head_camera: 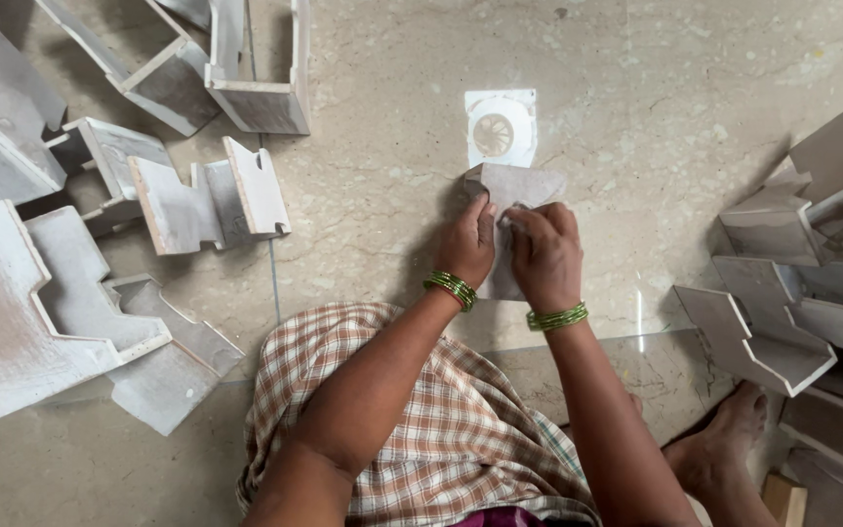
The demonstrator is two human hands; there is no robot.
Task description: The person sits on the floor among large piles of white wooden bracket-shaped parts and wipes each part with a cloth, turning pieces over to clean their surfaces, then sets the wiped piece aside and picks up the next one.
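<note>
Both hands clamp one grey board piece (519, 195) on the floor at twelve o'clock from the knees, left hand (468, 242) steadying, right hand (543, 256) pressing its face, seemingly mid-rubbing, so next comes a firm, even stroke without slipping.

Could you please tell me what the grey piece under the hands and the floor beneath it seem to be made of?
The flat grey notched piece looks like board or fibre-cement sheet: matt, dusty face, pale cut edges; I cannot tell which. The beige mottled floor looks like polished stone or marble tile: veined, with a faint sheen and straight joints.
</note>
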